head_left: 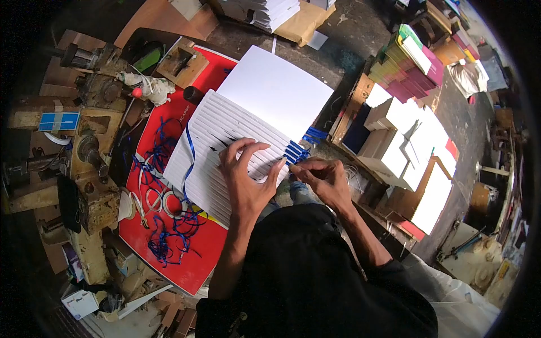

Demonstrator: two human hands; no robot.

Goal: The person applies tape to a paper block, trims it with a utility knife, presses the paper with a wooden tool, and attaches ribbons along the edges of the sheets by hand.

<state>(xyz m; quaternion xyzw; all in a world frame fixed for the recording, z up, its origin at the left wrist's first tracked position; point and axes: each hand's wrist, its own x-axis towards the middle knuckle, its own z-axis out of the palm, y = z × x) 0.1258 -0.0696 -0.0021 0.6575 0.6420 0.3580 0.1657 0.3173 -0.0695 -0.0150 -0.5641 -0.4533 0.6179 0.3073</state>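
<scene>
A stack of white booklets [197, 141], fanned in overlapping rows, lies on a red board [208, 248]. Blue ribbon ends [296, 152] stick out at the stack's right edge. My left hand [245, 177] rests over the stack, fingers curved and apart, its index fingertip and thumb near those ribbons. At the right edge my right hand [324, 177] pinches beside the ribbons; what lies between its fingertips is too small to make out. One long blue ribbon [190, 149] runs across the stack's left part. Behind the stack is a blank white sheet [276, 90].
Tangled blue ribbon [160, 242], a roll of white tape [172, 203] and a wooden block [183, 63] are on the red board. A worn machine [93, 152] stands at left. White book stacks [389, 143] and colored booklets [403, 70] are at right.
</scene>
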